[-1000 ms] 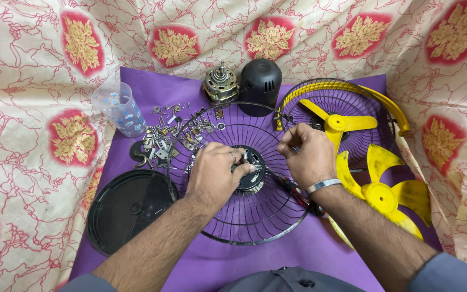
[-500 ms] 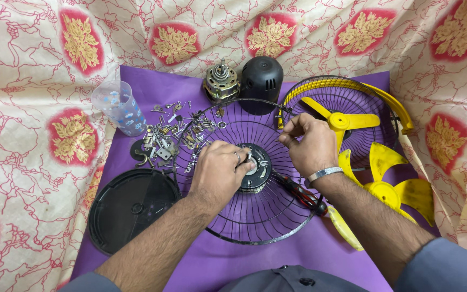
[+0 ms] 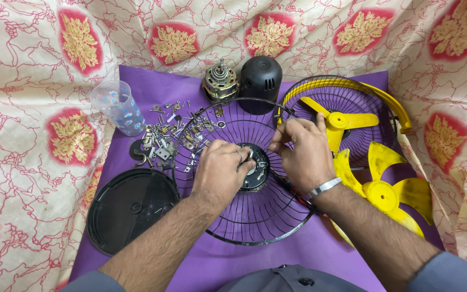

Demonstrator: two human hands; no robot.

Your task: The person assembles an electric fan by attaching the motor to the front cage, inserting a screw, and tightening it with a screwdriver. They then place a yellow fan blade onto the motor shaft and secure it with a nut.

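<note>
Black wire fan guard (image 3: 244, 216) lies flat on purple cloth (image 3: 152, 86), centre of view, w/ round black hub (image 3: 255, 167) at its middle. Left hand (image 3: 220, 173) rests on guard, palm down, fingers (image 3: 244, 165) curled together onto hub's left edge, touching it; ring on one finger. Whether a small part is pinched under them: cannot tell. Right hand (image 3: 301, 151) hovers over guard just right of hub, thumb & forefinger tips drawn together near hub's upper right; if they pinch anything, it's too small to tell. Metal bangle (image 3: 322, 186) on right wrist. Red-handled screwdriver (image 3: 298, 194) lies on guard wires under right wrist, mostly hidden.

Surroundings: pile of screws & small metal bits (image 3: 171, 135) just left of guard, some under its rim. Clear plastic cup (image 3: 119, 108) far left. Black round cover (image 3: 128, 208) lower left, touching guard rim. Motor (image 3: 220, 84) & black motor cap (image 3: 260, 78) behind guard. Second guard w/ yellow rim (image 3: 363, 94) at right, yellow blade (image 3: 341, 121) in it; another yellow fan blade (image 3: 390, 189) near right forearm.
</note>
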